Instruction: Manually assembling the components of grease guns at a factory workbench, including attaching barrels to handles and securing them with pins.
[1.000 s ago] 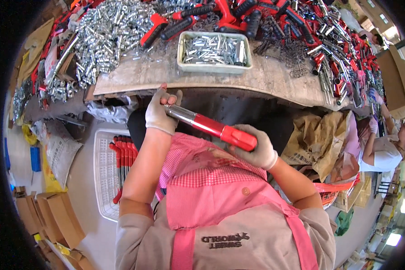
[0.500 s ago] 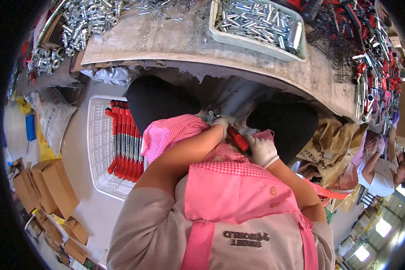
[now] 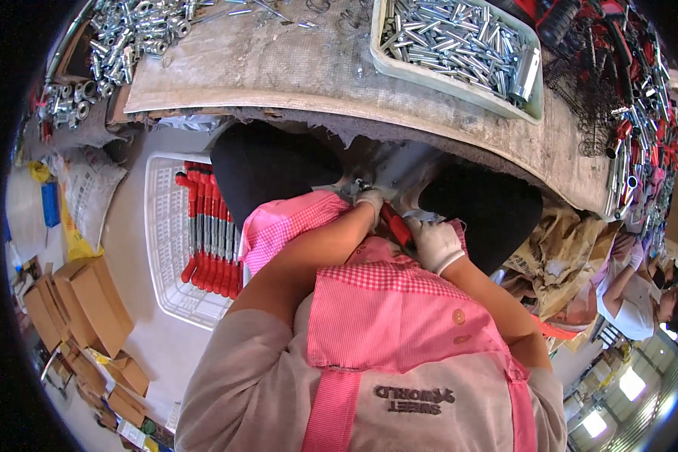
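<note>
Low between my knees I hold a red-handled tool (image 3: 397, 227), its red grip slanting from upper left to lower right. My left hand (image 3: 370, 200), in a white glove, is closed around the tool's upper part, where a small metal end (image 3: 360, 185) pokes out beyond the fingers. My right hand (image 3: 435, 243), also gloved, is closed at the lower end of the red handle. The tool's exact kind is hidden by my hands. To the left, a white plastic basket (image 3: 157, 248) holds a row of red-and-silver tools (image 3: 207, 230) lying side by side.
The workbench (image 3: 264, 75) arches ahead, with a tray (image 3: 459, 89) of metal pins (image 3: 452, 41). Metal fittings (image 3: 132, 38) heap at its left; springs and red parts crowd its right. Cardboard boxes (image 3: 98, 301) stand at left. A person (image 3: 633, 297) sits far right.
The view has shifted slightly, so the bench and tray appear lower and farther right. Both hands keep their grip on the red-handled tool; the right hand sits slightly lower on it.
</note>
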`<action>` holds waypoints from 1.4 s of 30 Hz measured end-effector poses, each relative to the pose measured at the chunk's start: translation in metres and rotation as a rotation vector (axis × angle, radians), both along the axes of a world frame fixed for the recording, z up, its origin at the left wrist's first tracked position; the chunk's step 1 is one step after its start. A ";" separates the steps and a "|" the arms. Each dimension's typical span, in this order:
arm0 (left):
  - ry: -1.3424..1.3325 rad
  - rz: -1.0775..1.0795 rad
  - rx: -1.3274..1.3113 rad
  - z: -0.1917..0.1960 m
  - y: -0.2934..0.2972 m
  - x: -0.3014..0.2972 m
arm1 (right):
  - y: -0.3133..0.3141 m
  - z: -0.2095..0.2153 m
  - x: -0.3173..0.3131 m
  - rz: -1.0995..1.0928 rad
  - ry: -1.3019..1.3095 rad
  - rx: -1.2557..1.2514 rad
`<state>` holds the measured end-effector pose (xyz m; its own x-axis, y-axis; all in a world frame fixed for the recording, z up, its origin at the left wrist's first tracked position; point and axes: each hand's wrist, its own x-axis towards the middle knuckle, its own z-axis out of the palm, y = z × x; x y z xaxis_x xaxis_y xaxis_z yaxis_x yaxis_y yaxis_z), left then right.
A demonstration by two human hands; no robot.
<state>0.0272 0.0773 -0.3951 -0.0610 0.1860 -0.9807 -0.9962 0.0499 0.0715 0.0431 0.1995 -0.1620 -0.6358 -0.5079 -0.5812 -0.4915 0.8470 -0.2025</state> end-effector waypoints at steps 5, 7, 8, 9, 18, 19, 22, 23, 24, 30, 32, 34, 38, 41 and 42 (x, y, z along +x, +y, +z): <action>0.169 -0.097 0.040 -0.121 -0.064 0.018 | -0.052 -0.015 -0.025 0.012 -0.061 -0.119; 0.544 -0.657 -0.078 -0.059 -0.069 -0.015 | -0.068 0.000 -0.057 -0.075 -0.190 0.017; 0.731 -0.919 -0.152 -0.023 -0.073 -0.030 | -0.074 -0.013 -0.063 -0.116 -0.181 0.053; 0.932 -1.190 -0.228 0.024 -0.072 -0.049 | -0.071 -0.022 -0.069 -0.171 -0.165 0.086; 0.932 -0.476 -0.301 0.183 -0.038 -0.023 | -0.033 -0.004 -0.029 -0.259 -0.221 -0.112; 1.038 -0.522 -0.459 0.165 -0.036 -0.019 | -0.039 -0.003 -0.033 -0.271 -0.257 -0.038; 0.991 -0.491 -0.586 0.154 -0.028 -0.020 | -0.040 -0.021 -0.034 -0.298 -0.184 -0.039; 1.035 -0.489 -0.619 0.132 -0.027 -0.014 | -0.041 -0.043 -0.023 -0.328 -0.167 -0.029; 0.996 -0.503 -0.621 0.129 -0.025 -0.016 | -0.039 -0.060 -0.020 -0.354 -0.145 -0.015; 1.109 -0.417 -0.574 0.158 -0.031 -0.021 | -0.027 -0.011 -0.038 -0.269 -0.174 -0.159; 1.065 -0.405 -0.582 0.137 -0.031 -0.018 | -0.032 -0.043 -0.028 -0.331 -0.174 -0.136; 0.988 -0.571 -0.580 0.123 -0.035 -0.025 | -0.039 -0.070 -0.026 -0.373 -0.132 -0.164; 1.183 -0.084 -0.297 0.175 -0.045 -0.032 | -0.033 0.005 -0.046 -0.323 -0.261 -0.255; 1.555 0.228 -0.070 0.210 -0.071 0.005 | -0.027 0.087 -0.043 -0.337 -0.236 -0.538; 1.780 0.142 -0.174 0.227 -0.084 0.014 | -0.032 0.126 -0.041 -0.434 -0.325 -0.617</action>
